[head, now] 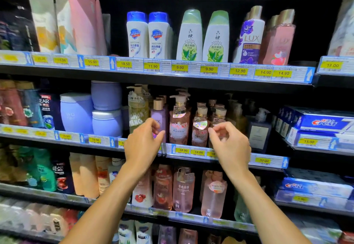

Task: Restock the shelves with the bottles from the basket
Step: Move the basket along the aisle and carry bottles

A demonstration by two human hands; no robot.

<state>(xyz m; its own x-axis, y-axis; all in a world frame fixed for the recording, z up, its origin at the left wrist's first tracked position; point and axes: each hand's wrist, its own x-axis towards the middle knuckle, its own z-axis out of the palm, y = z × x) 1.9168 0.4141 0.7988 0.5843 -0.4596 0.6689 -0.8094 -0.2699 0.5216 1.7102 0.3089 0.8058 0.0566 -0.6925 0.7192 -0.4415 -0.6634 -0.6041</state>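
The bottles you are working on stand at the front of the middle shelf (268, 160), near the centre of your view: a purple bottle (158, 114), with a tall pink pump bottle (179, 128) just beside it at three o'clock, a shorter pink bottle (200, 130) next along, and a capped pink bottle (220, 112) beyond that. The basket is out of sight, so the remaining stock cannot be judged. Your left hand (142, 144) hovers in front of the purple bottle with its fingers curled and thumb out; whether it grips or merely touches the bottle cannot be told. Your right hand (229, 144), at three o'clock of the left, curls in front of the capped pink bottle, and its hold is equally unclear. The step looks like facing up the row. Take each bottle low on the body, not by the pump or cap, since these tall ones will likely tip. Slide it flush with the price strip (183, 151) at six o'clock, label forward, and watch the loose neck tags, which could snag your fingers.
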